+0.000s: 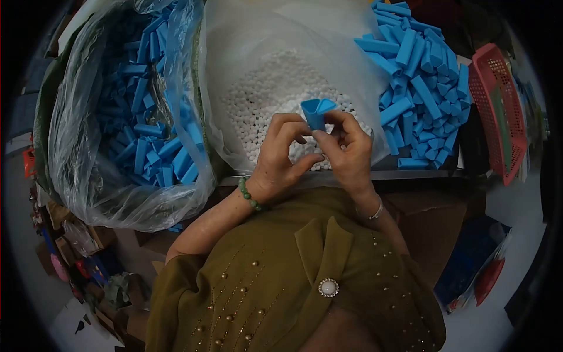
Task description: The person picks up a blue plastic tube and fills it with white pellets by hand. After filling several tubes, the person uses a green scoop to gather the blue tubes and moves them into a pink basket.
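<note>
A blue hollow piece [315, 115] with angled walls and open, flared top stands upright between my hands, over the white pellets [264, 97]. My right hand [352, 149] pinches it between thumb and fingers from the right. Just left of it is my left hand [278, 152], its fingers curved with the tips close to the piece's side. The left thumb stretches out below, apart from the fingers, and nothing shows in that hand. Beneath both hands, the small round white pellets lie heaped in a clear plastic bag [226, 35].
On the left, a large plastic-lined sack [76, 170] holds many blue tubes [141, 97]. More blue three-sided tubes [419, 88] are piled at the right. Beyond them a pink perforated basket [484, 88] leans on its side. A metallic table edge [422, 174] runs before my body.
</note>
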Motion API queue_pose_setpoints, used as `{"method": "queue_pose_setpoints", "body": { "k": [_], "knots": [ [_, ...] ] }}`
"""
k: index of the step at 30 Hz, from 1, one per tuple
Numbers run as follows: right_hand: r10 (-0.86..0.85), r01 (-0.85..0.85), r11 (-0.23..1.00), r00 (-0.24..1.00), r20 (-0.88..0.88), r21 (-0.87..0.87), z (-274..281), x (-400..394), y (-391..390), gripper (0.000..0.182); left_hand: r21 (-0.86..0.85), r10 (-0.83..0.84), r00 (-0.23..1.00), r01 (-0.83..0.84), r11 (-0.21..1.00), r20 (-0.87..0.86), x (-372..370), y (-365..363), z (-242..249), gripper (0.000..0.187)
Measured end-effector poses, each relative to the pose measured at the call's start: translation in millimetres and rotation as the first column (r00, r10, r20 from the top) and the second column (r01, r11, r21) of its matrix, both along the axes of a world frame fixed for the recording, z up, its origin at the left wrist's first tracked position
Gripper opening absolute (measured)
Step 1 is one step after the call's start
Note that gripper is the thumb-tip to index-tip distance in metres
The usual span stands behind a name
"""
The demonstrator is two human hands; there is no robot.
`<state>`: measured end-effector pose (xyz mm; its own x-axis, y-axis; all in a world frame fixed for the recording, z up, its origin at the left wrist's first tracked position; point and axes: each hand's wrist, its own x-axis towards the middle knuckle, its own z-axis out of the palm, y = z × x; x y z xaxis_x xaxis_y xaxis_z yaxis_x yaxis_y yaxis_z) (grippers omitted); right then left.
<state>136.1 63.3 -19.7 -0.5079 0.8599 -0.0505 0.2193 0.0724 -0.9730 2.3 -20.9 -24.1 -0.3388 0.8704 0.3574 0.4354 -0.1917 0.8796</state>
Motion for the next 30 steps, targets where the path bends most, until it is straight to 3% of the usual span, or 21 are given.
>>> {"method": "queue_pose_setpoints", "body": {
  "k": [1, 3, 4, 5, 6, 8, 9, 11, 18, 20, 24, 26, 30],
  "knots": [
    [0.022, -0.021, 1.000, 0.999, -0.027, 0.007, 0.9, 1.4, 0.7, 0.027, -0.034, -0.126, 0.992, 0.126, 0.991, 0.007, -3.8, -1.1, 2.5, 0.040],
    [0.042, -0.042, 0.999, 0.998, -0.054, 0.003, 2.4, 9.0, 5.6, 0.029, -0.119, -0.119, 0.989, 0.108, 0.987, -0.092, -18.2, -7.6, 0.6, 0.040],
    [0.113, -0.131, 0.970, 0.989, 0.099, 0.203, 3.5, 17.0, 10.5, 0.030, -0.187, -0.124, 0.974, 0.088, 0.979, -0.191, -26.8, -12.7, 0.6, 0.039],
    [0.149, -0.243, 0.892, 0.954, 0.260, 0.380, 4.7, 25.1, 14.9, 0.030, -0.379, -0.158, 0.964, 0.066, 0.923, -0.215, -36.1, -18.4, 3.8, 0.042],
    [0.150, -0.243, 0.895, 0.953, 0.262, 0.374, 6.5, 33.1, 19.2, 0.030, -0.385, -0.160, 0.964, 0.069, 0.921, -0.212, -40.1, -23.3, 3.7, 0.042],
    [0.189, -0.509, 0.715, 0.800, 0.569, 0.479, 8.8, 44.6, 24.8, 0.029, -0.462, -0.164, 0.921, -0.020, 0.886, -0.354, -42.9, -31.0, 3.8, 0.046],
    [0.191, -0.511, 0.717, 0.799, 0.570, 0.475, 7.3, 45.4, 23.9, 0.029, -0.466, -0.165, 0.922, -0.019, 0.885, -0.351, -40.8, -31.9, 0.6, 0.046],
    [0.252, -0.647, 0.670, 0.661, 0.707, 0.365, 2.3, 46.5, 22.0, 0.026, -0.493, -0.202, 0.902, -0.013, 0.870, -0.381, -31.3, -31.0, -9.6, 0.051],
    [0.242, -0.547, 0.706, 0.783, 0.574, 0.449, -14.9, 16.5, 9.8, 0.026, -0.496, -0.094, 0.972, -0.026, 0.868, -0.216, -25.4, -9.0, -25.2, 0.040],
    [0.264, -0.530, 0.729, 0.802, 0.535, 0.434, -11.3, 12.2, 7.8, 0.027, -0.495, -0.081, 0.996, 0.055, 0.867, -0.031, -28.8, -7.7, -23.3, 0.034],
    [0.260, -0.477, 0.764, 0.844, 0.468, 0.435, -14.2, 11.7, 6.2, 0.027, -0.480, -0.053, 0.991, 0.106, 0.871, 0.123, -27.0, -8.4, -14.5, 0.027],
    [0.278, -0.374, 0.868, 0.911, 0.304, 0.327, -14.4, 12.8, 5.9, 0.029, -0.451, 0.001, 0.922, 0.188, 0.872, 0.388, -25.2, -8.3, -3.8, 0.025],
    [0.277, -0.291, 0.946, 0.955, 0.109, 0.142, -10.4, 10.9, 6.6, 0.031, -0.292, -0.080, 0.941, 0.182, 0.939, 0.329, -28.2, -3.5, 15.0, 0.027]
  ]
}}
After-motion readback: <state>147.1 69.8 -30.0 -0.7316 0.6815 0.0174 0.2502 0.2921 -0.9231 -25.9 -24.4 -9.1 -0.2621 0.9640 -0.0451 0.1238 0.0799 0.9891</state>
